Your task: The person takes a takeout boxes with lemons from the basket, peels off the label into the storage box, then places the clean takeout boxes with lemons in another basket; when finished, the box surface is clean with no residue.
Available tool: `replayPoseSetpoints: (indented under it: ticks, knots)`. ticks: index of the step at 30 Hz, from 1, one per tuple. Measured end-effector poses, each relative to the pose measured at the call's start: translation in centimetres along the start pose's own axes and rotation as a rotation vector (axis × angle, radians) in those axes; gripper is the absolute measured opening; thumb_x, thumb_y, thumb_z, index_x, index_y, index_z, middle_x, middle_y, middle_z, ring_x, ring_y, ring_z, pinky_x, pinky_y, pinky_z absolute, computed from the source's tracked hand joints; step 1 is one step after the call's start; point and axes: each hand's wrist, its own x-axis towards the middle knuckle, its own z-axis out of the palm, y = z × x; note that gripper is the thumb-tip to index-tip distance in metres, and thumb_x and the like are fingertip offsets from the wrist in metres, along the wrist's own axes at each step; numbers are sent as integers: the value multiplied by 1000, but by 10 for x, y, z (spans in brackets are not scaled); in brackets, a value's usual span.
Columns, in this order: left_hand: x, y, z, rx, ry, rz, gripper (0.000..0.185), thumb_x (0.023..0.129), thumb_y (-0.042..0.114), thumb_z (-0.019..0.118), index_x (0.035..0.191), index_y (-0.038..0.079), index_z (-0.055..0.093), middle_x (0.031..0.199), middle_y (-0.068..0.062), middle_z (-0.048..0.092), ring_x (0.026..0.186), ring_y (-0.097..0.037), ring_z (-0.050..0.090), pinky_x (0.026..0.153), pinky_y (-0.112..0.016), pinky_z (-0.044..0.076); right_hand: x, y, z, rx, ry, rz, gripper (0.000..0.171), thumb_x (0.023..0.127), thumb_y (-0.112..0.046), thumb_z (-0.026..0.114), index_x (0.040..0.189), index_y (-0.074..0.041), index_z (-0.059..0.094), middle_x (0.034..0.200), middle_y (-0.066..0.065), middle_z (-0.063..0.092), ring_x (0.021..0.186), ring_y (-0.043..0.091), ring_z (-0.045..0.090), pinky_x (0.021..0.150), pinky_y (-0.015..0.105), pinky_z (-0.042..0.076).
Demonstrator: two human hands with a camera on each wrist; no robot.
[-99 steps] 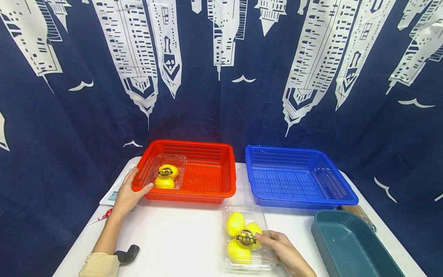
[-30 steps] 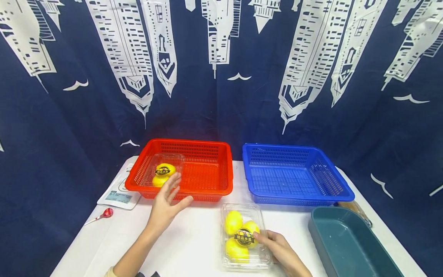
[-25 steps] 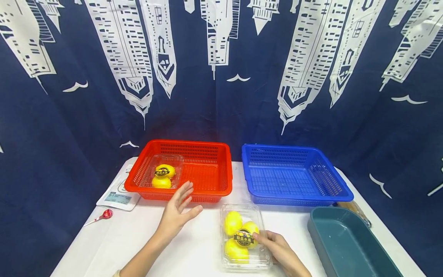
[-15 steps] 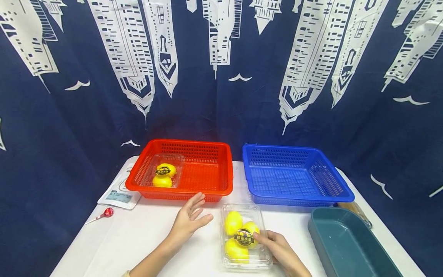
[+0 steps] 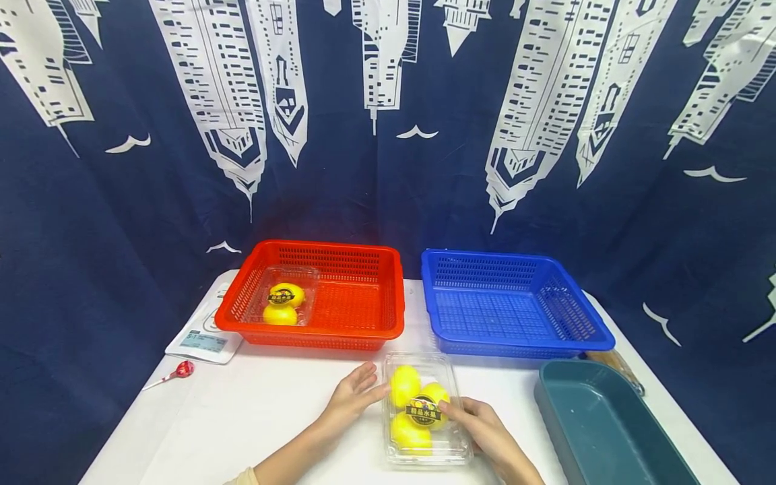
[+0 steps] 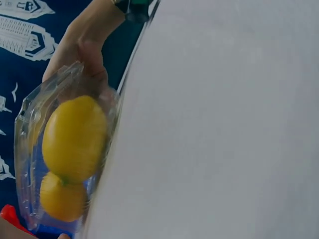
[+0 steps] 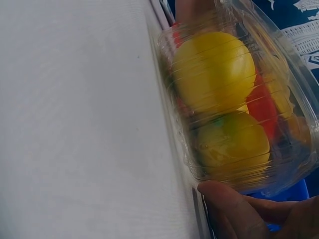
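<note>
Right hand (image 5: pixel 485 431) grips lemon box (image 5: pixel 424 411) on counter (image 5: pixel 254 417); left hand (image 5: pixel 351 397), fingers straight, touches its left side.

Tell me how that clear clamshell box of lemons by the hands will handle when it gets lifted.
The clear clamshell box looks thin, so it will probably flex under a tight grip. Three lemons fill it, so it is likely weighty for its size. The left hand and right hand flank it; a lift from both sides should limit sagging.

A navy curtain (image 5: pixel 376 195) printed with white skyscrapers is hanging behind a white counter (image 5: pixel 261 417) under even, bright light.
</note>
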Motion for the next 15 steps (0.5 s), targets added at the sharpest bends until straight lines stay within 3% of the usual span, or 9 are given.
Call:
replayPoseSetpoints:
  ticks: [4, 9, 13, 15]
  knots:
    - [0, -11, 8, -34, 21, 13, 82, 90, 31, 66, 150, -6, 24, 155, -27, 29, 143, -44, 30, 116, -57, 29, 0, 1, 2, -4, 14, 5, 56, 90, -45, 62, 116, 5, 60, 82, -2, 56, 60, 8, 40, 47, 18, 34]
    - [0, -21, 15, -56, 15, 26, 81, 92, 32, 63, 151, -6, 23, 156, -27, 27, 144, -44, 27, 118, -57, 25, 1, 2, 3, -3, 34, -2, 53, 91, -43, 63, 114, 5, 60, 71, -4, 46, 50, 7, 27, 43, 17, 27]
    - [2, -23, 15, -59, 2, 37, 80, 93, 32, 62, 151, -6, 22, 157, -27, 25, 145, -44, 25, 118, -56, 24, 3, 0, 3, -9, 45, -15, 54, 91, -40, 63, 117, 7, 60, 75, -3, 49, 54, 8, 32, 44, 18, 30]
    - [4, -22, 13, -59, -4, 41, 80, 93, 33, 62, 151, -5, 22, 157, -27, 26, 145, -44, 26, 118, -56, 26, 6, -2, 3, 0, 36, -27, 53, 91, -39, 63, 118, 7, 60, 77, -2, 54, 56, 7, 40, 47, 18, 37]
